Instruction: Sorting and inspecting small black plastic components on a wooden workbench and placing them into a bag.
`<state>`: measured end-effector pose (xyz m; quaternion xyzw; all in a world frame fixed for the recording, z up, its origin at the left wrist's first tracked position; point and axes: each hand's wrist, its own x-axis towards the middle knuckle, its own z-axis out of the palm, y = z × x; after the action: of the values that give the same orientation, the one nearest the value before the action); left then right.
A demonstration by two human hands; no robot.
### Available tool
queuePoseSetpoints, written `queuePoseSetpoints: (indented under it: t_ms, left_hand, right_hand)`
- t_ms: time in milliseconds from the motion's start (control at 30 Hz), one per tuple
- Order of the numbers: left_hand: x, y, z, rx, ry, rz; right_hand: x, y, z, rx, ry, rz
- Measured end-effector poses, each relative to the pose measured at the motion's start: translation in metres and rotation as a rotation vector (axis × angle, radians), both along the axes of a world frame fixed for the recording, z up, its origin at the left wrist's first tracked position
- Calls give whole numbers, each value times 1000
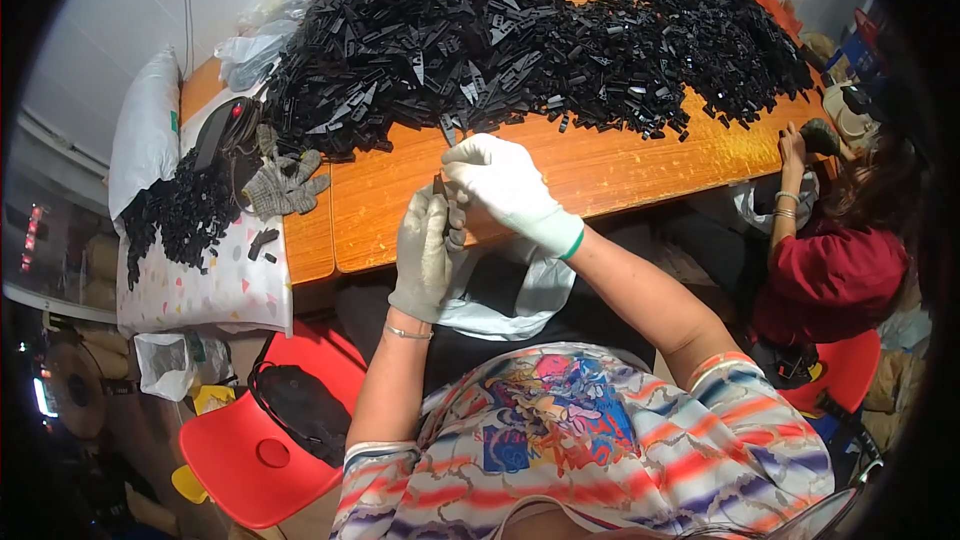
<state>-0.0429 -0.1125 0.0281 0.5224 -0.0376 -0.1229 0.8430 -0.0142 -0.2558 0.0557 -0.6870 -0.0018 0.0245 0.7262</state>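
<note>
Mid-assembly step, judged: small black plastic piece [441, 186] pinched between gloved left hand [424, 252] and white-gloved right hand [508, 187], both grips narrow and closed on it, held just above the near edge of the wooden counter [620, 175]. Next move likely called for steady pressing or fitting of the piece with fingertips aligned, then a fresh pick from the heap of black plastic parts [520, 35] just beyond. Piece looked thin, dark, pointed; detail too small to tell.

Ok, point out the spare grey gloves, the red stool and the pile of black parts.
spare grey gloves [285, 183], head view, on the knit fingers.
red stool [240, 465], head view, on its seat.
pile of black parts [520, 35], head view, mid-heap.
</note>
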Motion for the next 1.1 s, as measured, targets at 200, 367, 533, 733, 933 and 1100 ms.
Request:
queuePoseSetpoints:
  t_ms: [200,367,533,733,933,1100]
  left_hand:
    - [-3,2,-1,80,-10,23]
    - [-4,3,-5,177,8,31]
    - [-8,-5,-5,279,-32,102]
    - [-3,-11,-17,365,-74,205]
    - [6,-26,-4,269,44,205]
    - [18,-8,-1,28,96,-76]
  right_hand:
    - [-9,5,6,-164,-63,-26]
    - [-11,4,-4,-377,-177,-1]
    - [-16,3,-2,-1002,-469,79]
    - [-4,-3,-18,-1037,-638,156]
    - [-3,-6,-16,-1042,-571,53]
    - [0,-12,-1,-926,-335,42]
